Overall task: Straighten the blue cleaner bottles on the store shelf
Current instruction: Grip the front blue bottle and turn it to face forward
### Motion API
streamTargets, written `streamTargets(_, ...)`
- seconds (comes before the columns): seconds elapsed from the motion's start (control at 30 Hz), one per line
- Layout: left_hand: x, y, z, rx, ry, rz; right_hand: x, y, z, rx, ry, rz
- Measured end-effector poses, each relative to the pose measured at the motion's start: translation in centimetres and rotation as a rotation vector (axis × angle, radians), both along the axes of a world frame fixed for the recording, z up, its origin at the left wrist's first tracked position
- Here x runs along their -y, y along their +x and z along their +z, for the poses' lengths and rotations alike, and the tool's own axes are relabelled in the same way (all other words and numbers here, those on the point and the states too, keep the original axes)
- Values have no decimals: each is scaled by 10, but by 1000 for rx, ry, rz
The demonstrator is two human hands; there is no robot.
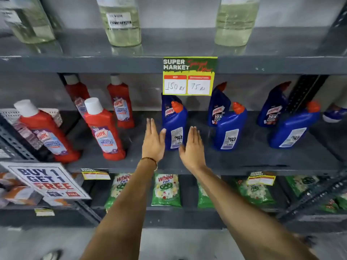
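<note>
standing upright on the middle shelf point(244, 162) under the price tag point(188, 76), the front blue cleaner bottle point(174, 124) shows its back label outward and looks like rigid, smooth plastic, probably full, so fairly heavy and a little slick. the left hand point(153, 141) and right hand point(193, 149) flank its lower body, fingers spread flat and not gripping; whether they touch it cannot be told. turning it likely calls for both palms pressed on the wide lower body, not the red cap, with two other blue bottles point(229, 126) near on the right.
</note>
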State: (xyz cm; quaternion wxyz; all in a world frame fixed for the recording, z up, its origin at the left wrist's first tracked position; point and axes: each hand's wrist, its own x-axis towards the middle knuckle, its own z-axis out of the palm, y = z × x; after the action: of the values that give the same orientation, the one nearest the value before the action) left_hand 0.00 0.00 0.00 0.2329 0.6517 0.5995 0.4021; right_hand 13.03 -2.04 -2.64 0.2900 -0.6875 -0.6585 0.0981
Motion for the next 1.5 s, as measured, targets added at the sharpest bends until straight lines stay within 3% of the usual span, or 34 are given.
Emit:
streamTargets(0.2, -31, 7, 4, 694, -418, -26, -20, -27, -12, -404, -170, -28)
streamTargets(0.37, -60, 1, 5, 881, -655, -154, -32, -36, -14, -482, -194, -65)
streamTargets(0.57, -77, -13, -9, 793, -603, -95, -39, -42, -12, -618, -201, -111)
streamTargets(0.67, -80, -15, -11, 798, -633, -168, -41, -47, -11, -645, -178, -132)
streamTargets(0.87, -81, -11, -12, 565, -621, -267, -43, -45, -13, -594, -130, -160)
streamTargets(1.07, -85, -5, -7, 576, -616, -276, -49, -41, -8, -598, -90, -157)
streamTargets(1.2, -90, -16, -1, 602, -513, -289, -50, -31, 8, -780, -100, -119)
streamTargets(1.5, -89, -38, 3, 627, -455, -428, -78, -9, 41, -883, -352, 7)
